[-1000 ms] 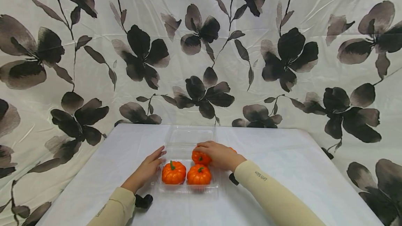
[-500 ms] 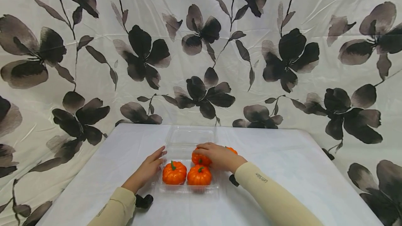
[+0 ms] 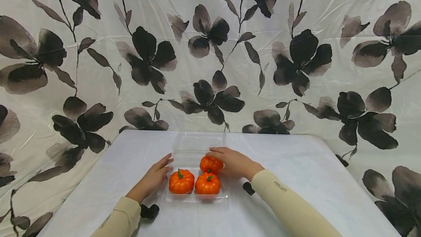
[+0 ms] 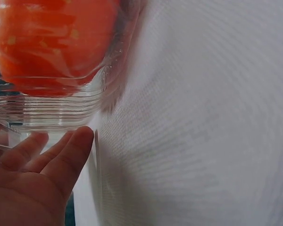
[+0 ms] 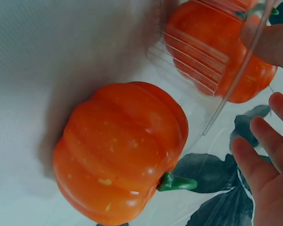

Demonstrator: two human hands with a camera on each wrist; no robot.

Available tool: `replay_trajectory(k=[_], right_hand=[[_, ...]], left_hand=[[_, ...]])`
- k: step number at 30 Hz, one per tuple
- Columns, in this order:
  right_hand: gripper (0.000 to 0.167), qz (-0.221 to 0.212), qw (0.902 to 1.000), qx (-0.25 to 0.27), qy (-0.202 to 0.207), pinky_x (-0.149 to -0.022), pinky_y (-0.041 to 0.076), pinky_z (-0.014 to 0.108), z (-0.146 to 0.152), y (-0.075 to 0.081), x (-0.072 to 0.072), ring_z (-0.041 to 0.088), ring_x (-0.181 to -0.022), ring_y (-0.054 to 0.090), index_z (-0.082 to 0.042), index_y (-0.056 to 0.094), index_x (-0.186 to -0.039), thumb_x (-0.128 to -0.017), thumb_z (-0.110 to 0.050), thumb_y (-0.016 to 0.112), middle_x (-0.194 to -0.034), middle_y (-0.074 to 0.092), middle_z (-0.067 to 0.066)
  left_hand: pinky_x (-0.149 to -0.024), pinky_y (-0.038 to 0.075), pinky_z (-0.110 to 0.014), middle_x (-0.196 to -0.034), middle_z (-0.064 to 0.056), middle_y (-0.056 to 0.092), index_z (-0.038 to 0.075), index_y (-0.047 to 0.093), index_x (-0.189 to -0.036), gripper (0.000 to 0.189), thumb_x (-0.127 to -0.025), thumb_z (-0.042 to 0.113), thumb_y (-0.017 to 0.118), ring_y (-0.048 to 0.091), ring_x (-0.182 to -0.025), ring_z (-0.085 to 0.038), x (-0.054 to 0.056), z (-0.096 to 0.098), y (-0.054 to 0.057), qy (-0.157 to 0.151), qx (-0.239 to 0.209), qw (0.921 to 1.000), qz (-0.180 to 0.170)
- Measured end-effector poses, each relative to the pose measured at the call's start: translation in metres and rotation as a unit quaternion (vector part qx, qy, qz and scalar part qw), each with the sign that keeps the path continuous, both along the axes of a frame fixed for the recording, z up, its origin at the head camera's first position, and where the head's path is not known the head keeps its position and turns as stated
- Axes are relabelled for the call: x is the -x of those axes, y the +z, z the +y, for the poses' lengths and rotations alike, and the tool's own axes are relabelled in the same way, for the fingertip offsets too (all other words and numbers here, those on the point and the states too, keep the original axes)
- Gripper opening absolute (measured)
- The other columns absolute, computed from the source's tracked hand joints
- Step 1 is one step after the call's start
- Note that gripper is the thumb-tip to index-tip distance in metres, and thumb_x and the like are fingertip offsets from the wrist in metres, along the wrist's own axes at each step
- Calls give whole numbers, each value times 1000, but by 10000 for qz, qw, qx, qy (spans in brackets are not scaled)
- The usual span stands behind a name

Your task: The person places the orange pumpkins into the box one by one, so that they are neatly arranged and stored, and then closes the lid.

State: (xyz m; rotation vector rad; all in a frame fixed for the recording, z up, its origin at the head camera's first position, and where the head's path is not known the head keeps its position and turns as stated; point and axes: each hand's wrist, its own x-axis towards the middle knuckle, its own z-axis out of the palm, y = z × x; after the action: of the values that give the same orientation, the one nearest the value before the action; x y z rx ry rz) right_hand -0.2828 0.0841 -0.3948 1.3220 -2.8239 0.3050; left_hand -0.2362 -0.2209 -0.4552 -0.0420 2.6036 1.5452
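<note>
A clear plastic clamshell container [image 3: 197, 196] lies open on the white table, its lid folded back. Inside sit three orange toy pumpkins with green stems: front left [image 3: 181, 183], front right [image 3: 207, 184] and back right [image 3: 211, 164]. My left hand [image 3: 152, 178] has its fingers stretched against the container's left side; in the left wrist view the fingertips meet the ribbed wall [image 4: 52, 110]. Beside the back right pumpkin is my right hand [image 3: 236, 163], fingers spread, thumb overlapping that pumpkin in the right wrist view. Another pumpkin [image 5: 120, 153] rests outside the container, hidden behind this hand in the head view.
The white-covered table [image 3: 289, 178] extends on both sides of the container. Behind it hangs a pale curtain [image 3: 263, 65] with dark flowers. Black wrist devices show under the left wrist [image 3: 150, 211] and the right wrist [image 3: 249, 188].
My right hand has drawn slightly right and loosened from the back right pumpkin, which shows more fully. It now covers the outside pumpkin in the head view. My left hand stays put.
</note>
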Motion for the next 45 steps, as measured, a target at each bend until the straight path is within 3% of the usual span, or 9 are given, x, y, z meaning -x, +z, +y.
replay_trajectory(k=[10,26,45], right_hand=[[59,130,9995,265,-151,-113,39,41,16,1,5,22,-140,40,-25,46,-144,-89,-20,65,-153,41,1],[58,-232,9930,806,-832,-113,38,48,45,-1,12,26,-138,42,-26,47,-143,-88,-33,66,-151,41,3],[69,-639,9773,1529,-1323,-112,37,52,76,-23,19,27,-136,44,-26,45,-144,-82,-34,73,-148,45,2]], left_hand=[[-108,34,-59,-157,-15,32,19,18,-156,59,-101,21,40,27,-145,-41,-1,1,1,-43,76,10000,18],[-109,35,-58,-157,-15,32,19,18,-156,59,-101,21,40,28,-145,-40,0,1,0,-80,66,9999,3],[-108,37,-57,-157,-16,32,18,18,-156,60,-101,20,41,28,-144,-41,-1,1,3,-77,129,9999,9]])
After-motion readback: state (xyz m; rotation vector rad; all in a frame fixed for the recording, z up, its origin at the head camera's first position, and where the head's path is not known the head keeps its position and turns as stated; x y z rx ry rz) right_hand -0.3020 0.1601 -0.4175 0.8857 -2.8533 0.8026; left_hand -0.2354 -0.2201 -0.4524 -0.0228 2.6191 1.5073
